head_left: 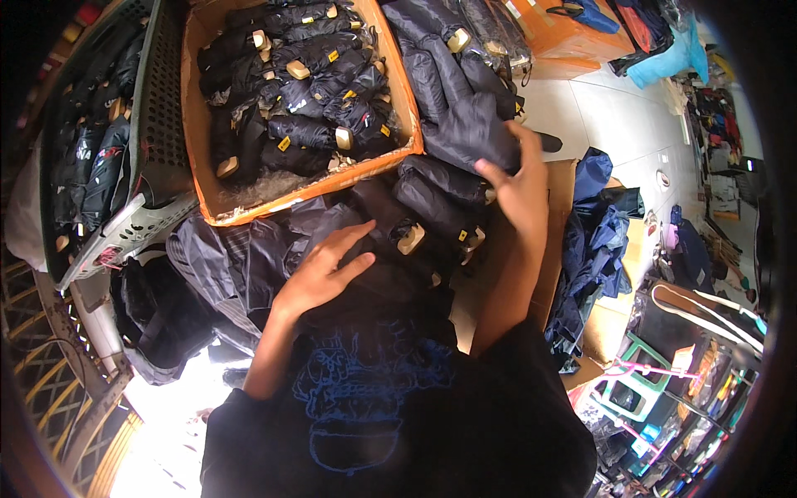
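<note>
My left hand (325, 278) is held over dark cloth in front of me, fingers stretched and apart, nothing in its grasp. Black folded umbrellas with pale handles (410, 240) lie just beyond its fingertips. To the right, my right hand (521, 184) has thumb and fingers around the end of a black cloth bundle (470, 133), which looks like a folded umbrella; its far end merges with the pile behind. More black folded umbrellas (425, 79) are heaped there. Loose black fabric (237, 261) with a striped part spreads left of my left hand.
An orange-edged cardboard box (413, 116) full of black umbrellas stands ahead. Left of it is a grey plastic basket (158, 108) of umbrellas. An open carton (562, 187) with navy cloth (591, 249) sits right of my forearm. A green stool (635, 378) stands at lower right.
</note>
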Tool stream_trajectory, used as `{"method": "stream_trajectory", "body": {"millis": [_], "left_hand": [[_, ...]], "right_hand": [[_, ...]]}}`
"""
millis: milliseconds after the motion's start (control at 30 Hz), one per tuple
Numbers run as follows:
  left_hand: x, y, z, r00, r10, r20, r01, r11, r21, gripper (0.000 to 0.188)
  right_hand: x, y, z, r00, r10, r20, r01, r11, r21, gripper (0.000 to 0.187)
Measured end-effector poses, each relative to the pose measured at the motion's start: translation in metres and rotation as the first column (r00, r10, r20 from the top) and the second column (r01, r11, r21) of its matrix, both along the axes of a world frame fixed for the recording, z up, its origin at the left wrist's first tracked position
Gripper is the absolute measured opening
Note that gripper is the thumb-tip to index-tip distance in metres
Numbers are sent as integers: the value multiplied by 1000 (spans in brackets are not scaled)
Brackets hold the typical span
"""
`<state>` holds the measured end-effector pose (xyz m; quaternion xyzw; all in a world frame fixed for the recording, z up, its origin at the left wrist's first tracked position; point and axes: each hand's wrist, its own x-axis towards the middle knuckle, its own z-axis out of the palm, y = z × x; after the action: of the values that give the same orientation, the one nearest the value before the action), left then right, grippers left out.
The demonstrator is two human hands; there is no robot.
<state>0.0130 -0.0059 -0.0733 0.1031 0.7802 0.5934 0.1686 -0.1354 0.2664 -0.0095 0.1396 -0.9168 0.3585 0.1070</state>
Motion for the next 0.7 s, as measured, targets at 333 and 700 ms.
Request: {"method": "stream_trajectory", "body": {"millis": [333, 700], "left_hand": [[15, -26, -6, 978, 207, -7, -207, 978, -34, 34], [-48, -76, -14, 875, 357, -327, -423, 892, -157, 22]], "right_hand": [[-63, 43, -86, 968, -184, 170, 90, 890, 448, 60], [-53, 22, -90, 983, -97, -155, 146, 926, 348, 51]]}}
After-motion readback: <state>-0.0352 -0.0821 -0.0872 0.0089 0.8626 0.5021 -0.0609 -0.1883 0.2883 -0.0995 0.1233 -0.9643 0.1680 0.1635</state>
